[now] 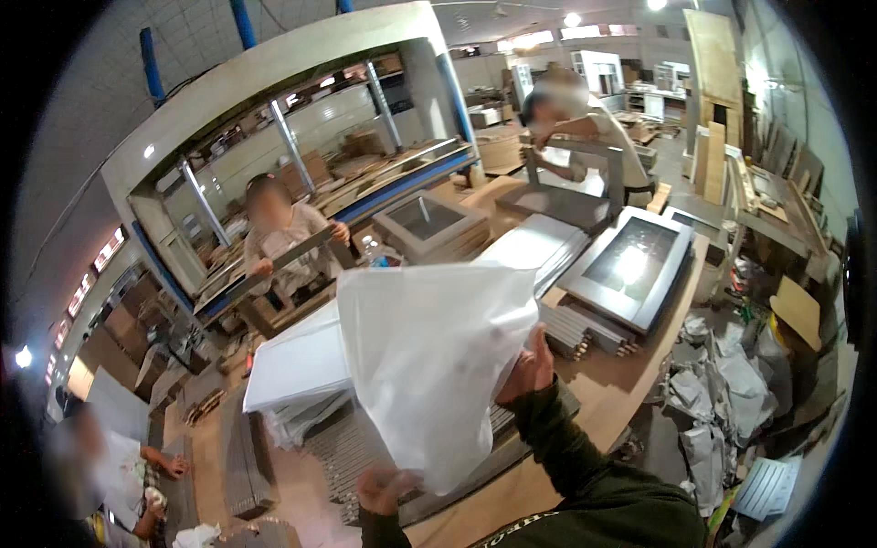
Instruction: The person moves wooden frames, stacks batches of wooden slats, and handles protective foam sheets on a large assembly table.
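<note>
A thin white plastic sheet [434, 356] hangs tilted in front of me, spread between my two hands. My right hand [528, 367] grips its right edge, some fingers pointing up and part of the hand behind the sheet. At the lower left corner, my left hand [388, 489] is closed on the same sheet, slightly blurred. Under the sheet lie rows of grey frame strips [333, 457], partly covered by it. A pile of similar white sheets [297, 365] sits just left of the one I hold.
Beyond are a stack of grey framed panels [429, 224], white panels [534, 247] and a glass-fronted frame [630, 260] on the wooden table [585, 402]. Three co-workers stand around it, one holding a grey frame strip [292, 260]. Crumpled plastic [722, 384] heaps up at the right.
</note>
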### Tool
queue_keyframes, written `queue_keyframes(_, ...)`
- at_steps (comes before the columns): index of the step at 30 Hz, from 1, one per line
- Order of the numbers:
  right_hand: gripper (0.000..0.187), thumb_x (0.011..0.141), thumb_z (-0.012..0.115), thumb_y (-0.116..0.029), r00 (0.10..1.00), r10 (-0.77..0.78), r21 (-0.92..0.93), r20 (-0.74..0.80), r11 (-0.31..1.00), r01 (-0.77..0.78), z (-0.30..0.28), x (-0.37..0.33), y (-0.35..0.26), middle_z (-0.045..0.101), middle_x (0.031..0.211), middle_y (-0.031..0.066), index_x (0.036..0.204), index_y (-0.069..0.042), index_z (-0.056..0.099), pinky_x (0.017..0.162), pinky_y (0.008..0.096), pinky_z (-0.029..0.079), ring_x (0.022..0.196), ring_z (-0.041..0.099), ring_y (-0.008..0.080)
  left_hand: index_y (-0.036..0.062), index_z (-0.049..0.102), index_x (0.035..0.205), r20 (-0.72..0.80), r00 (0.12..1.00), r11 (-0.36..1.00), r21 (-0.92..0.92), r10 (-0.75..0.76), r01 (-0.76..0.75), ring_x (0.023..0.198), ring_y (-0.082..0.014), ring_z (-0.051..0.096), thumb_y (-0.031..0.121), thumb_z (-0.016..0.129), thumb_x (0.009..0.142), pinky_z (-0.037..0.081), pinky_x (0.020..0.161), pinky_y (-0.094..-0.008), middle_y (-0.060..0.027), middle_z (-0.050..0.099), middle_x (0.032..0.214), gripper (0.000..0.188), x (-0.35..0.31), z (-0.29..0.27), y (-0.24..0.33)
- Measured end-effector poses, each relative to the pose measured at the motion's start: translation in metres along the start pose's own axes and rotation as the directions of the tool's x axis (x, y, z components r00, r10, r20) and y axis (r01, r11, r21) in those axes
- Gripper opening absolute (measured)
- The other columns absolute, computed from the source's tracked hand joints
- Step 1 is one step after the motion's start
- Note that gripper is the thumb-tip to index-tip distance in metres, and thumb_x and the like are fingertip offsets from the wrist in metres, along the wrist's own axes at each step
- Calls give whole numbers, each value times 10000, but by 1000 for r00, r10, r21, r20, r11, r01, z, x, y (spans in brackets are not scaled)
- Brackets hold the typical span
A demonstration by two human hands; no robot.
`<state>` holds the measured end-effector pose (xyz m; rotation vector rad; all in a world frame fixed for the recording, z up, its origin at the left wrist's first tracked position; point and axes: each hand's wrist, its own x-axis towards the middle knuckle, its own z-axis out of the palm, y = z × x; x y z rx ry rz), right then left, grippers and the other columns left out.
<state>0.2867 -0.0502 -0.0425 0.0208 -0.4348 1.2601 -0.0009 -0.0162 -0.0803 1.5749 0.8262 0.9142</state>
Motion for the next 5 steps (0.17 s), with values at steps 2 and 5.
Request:
queue_keyframes(2, 766, 787, 439, -598, 995, -86, -408, -49, 911, 59, -29, -12, 0, 430, 1261, 155, 1256, 5, 372, 913, 488, 366, 1093, 449, 328, -7, 595, 820, -20, 1000, 998, -61, -19, 17, 624, -190, 596, 151, 676, 728, 511, 580, -345, -116, 610, 694, 201, -5, 12, -8)
queue_keyframes(5, 763, 789, 492, -549, 967, -50, -542, -251, 835, -98, -42, -25, 12, 406, 1278, 151, 1287, 1, 315, 941, 452, 362, 1096, 462, 288, -27, 558, 969, -38, 986, 979, -126, -165, 159, 811, -263, 567, 163, 646, 759, 473, 717, -425, -167, 596, 817, 297, -25, -6, -71)
